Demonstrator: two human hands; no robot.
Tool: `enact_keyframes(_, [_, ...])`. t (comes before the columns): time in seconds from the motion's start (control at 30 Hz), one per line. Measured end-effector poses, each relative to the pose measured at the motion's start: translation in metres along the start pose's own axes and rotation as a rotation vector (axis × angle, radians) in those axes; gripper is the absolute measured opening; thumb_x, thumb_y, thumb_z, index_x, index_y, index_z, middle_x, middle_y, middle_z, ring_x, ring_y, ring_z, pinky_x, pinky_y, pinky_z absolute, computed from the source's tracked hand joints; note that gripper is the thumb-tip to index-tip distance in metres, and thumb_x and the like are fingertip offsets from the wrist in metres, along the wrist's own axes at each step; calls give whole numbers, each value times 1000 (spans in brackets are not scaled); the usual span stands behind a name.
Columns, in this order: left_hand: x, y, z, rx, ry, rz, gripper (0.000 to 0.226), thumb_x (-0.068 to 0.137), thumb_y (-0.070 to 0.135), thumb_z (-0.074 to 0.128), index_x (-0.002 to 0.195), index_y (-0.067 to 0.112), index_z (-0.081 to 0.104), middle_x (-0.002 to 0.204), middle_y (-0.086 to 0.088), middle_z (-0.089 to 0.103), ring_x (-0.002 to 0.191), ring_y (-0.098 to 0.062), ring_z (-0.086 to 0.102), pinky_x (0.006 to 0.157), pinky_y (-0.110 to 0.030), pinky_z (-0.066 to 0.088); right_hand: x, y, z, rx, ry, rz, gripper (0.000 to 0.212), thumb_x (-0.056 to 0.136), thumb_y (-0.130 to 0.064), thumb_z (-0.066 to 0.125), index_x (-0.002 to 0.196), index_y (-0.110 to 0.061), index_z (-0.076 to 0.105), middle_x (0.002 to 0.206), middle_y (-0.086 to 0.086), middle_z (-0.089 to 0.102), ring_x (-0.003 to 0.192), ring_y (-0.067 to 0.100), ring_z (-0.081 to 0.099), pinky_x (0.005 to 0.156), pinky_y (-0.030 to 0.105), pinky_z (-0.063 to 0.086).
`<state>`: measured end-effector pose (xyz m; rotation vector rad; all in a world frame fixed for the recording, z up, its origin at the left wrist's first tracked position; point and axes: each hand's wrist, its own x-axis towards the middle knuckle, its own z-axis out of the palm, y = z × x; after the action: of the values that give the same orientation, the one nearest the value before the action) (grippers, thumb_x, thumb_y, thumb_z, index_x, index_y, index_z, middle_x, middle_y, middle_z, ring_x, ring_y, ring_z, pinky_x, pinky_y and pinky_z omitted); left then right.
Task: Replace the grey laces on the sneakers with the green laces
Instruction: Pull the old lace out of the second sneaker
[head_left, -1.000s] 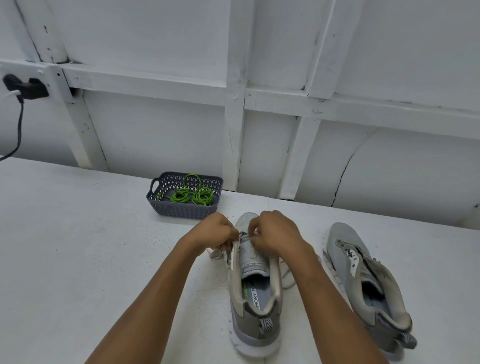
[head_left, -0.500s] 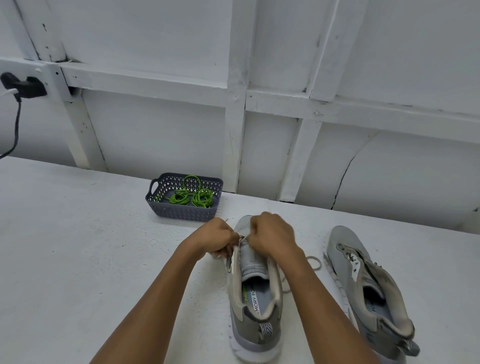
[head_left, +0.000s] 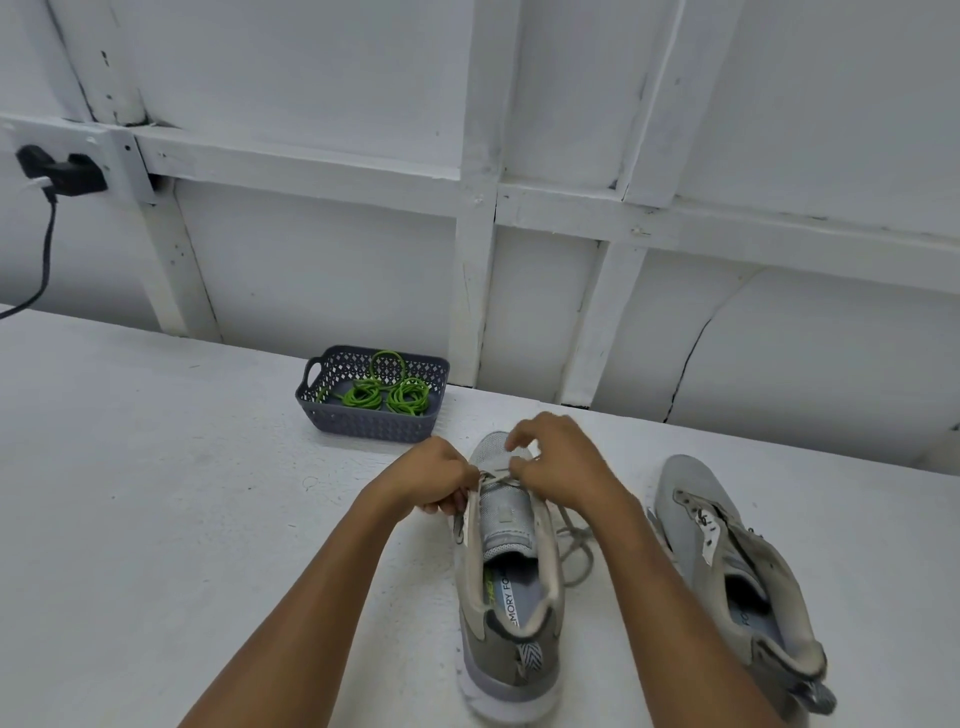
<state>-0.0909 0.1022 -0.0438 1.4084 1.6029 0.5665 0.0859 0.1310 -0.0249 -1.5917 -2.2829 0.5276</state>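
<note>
On the table (head_left: 156, 519), the left hand (head_left: 431, 480) and right hand (head_left: 561, 467) both pinch the grey lace (head_left: 576, 551) near the toe of the middle sneaker (head_left: 511, 623), with the other sneaker (head_left: 727, 571) to its right and the green laces (head_left: 384, 395) coiled in the basket (head_left: 363, 423) behind.

A plain workroom or shed, by the look of it, more workshop than home. The wall (head_left: 322, 78) is rough board painted white, crossed by white-painted beams (head_left: 475, 249) with chipped, scuffed paint. A dark crack (head_left: 691, 358) runs down the right-hand panel. Far left, a black plug (head_left: 62, 169) sits on the rail, and its cable (head_left: 48, 244) hangs loose. The table (head_left: 156, 493) is a wide white-painted top, marked and uneven like a bench. On it are only a grey basket (head_left: 363, 423) of green laces (head_left: 384, 396) and two sneakers (head_left: 506, 512). What trade is done here, I cannot tell.
</note>
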Motion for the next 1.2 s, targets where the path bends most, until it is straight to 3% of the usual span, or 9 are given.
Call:
enact_keyframes(0.1, [-1,0,0,13,-1,8,30,84,8,55,54,10,62,47,-1,59,44,-14,54,48,-21,34,4,-22,10,-108,-220,-19,14,80,-27,67,94,-29,68,98,-9,64,96,15,60,89,35,51])
enact_keyframes(0.33, [-1,-1,0,10,6,-1,22,85,9,55,69,4,68,48,0,59,43,-13,54,46,-19,34,6,-31,19,-197,-154,78,14,83,-17,62,93,-13,71,100,6,69,95,26,63,78,32,52])
enact_keyframes(0.43, [-2,-1,0,9,9,1,25,86,9,55,63,7,66,47,1,59,42,-11,54,45,-18,34,6,-23,14,98,-56,103,12,85,-17,63,74,-22,65,86,-2,70,85,18,62,73,28,49])
enact_keyframes(0.6, [-2,-1,-1,15,9,-6,29,87,10,56,58,10,62,48,1,59,43,-12,55,46,-19,36,3,-19,-7,812,179,186,19,98,-14,53,79,-17,55,86,-3,74,86,14,64,70,26,42])
enact_keyframes(0.7, [-2,-1,-1,20,5,-11,29,87,10,57,58,10,62,50,0,59,44,-12,55,47,-19,36,5,-18,-16,1202,196,235,23,102,-8,44,80,-12,49,62,6,60,52,18,57,55,28,47])
enact_keyframes(0.8, [-2,0,-1,37,0,-17,29,88,11,57,59,10,62,53,-1,61,45,-12,55,47,-20,36,5,-9,-16,932,185,283,24,97,-20,56,75,-17,48,61,0,44,45,10,35,44,23,31])
enact_keyframes(1.0, [0,2,-1,54,5,-13,30,85,10,57,56,12,59,52,-1,61,45,-13,55,47,-19,35,2,-7,-4,38,-218,115,4,79,-27,74,78,-23,74,86,-4,71,84,15,64,72,28,51])
enact_keyframes(1.1, [-1,2,0,48,10,-15,30,85,10,57,56,12,60,52,-1,61,46,-13,55,48,-19,35,1,-11,2,15,-216,113,14,77,-22,74,65,-28,70,77,-8,71,83,13,65,71,26,52])
enact_keyframes(1.2, [-2,1,-1,46,9,-20,29,86,11,57,57,12,61,54,-2,62,46,-13,55,48,-19,35,1,-12,0,406,-80,114,22,87,-18,68,67,-25,63,70,-14,64,73,5,59,66,23,44])
